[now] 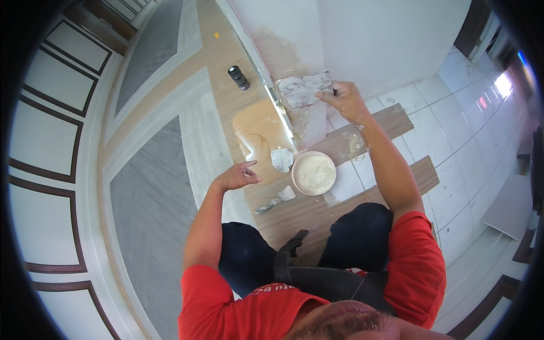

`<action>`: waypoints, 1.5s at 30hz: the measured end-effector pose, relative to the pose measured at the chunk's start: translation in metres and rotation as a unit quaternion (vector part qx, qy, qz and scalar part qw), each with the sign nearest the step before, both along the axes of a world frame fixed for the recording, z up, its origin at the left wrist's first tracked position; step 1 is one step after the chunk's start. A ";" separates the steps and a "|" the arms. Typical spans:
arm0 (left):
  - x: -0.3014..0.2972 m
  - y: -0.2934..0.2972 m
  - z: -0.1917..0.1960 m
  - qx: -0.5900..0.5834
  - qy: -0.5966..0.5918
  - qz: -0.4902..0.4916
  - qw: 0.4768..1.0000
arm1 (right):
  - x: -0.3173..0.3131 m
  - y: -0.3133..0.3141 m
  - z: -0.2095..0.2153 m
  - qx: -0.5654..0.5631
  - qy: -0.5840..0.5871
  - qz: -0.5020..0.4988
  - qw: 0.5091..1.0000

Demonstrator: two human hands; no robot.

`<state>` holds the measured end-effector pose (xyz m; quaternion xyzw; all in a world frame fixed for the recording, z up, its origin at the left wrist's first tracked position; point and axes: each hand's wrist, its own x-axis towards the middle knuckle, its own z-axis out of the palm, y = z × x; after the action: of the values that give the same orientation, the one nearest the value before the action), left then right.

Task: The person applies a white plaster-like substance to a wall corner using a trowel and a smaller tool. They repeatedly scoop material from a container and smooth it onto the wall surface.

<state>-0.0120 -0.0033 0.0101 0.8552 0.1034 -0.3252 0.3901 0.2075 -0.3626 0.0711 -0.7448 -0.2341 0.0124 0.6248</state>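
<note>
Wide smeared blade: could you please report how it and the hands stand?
Right hand gripping wide smeared blade near wall; contact unclear. Left hand empty, partly open. Paste bowl on floor ahead of the knees.

One head-worn fisheye view, steeply downward

An indoor room being refinished, perhaps in a home: wood-look planks (391, 123) partly cover glossy white tiles (462, 122), a white wall (385, 39) has smeared patches low down, and a bowl of pale paste (314, 173) sits on the floor near dark-trimmed panels (48, 144).
</note>
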 end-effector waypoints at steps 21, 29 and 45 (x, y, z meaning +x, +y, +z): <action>0.005 0.003 -0.013 -0.017 -0.006 -0.016 1.000 | -0.020 -0.038 0.026 -0.038 -0.128 -0.081 0.988; 0.009 -0.001 -0.015 -0.018 0.000 -0.011 1.000 | -0.038 -0.020 0.058 -0.186 -0.362 -0.006 0.914; 0.002 0.002 -0.010 -0.014 -0.006 -0.005 1.000 | -0.036 -0.013 0.069 -0.098 -0.266 -0.060 0.957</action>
<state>-0.0098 -0.0010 0.0005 0.8521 0.0921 -0.3229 0.4015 0.1718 -0.3759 0.1404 -0.7914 -0.3441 -0.2009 0.4636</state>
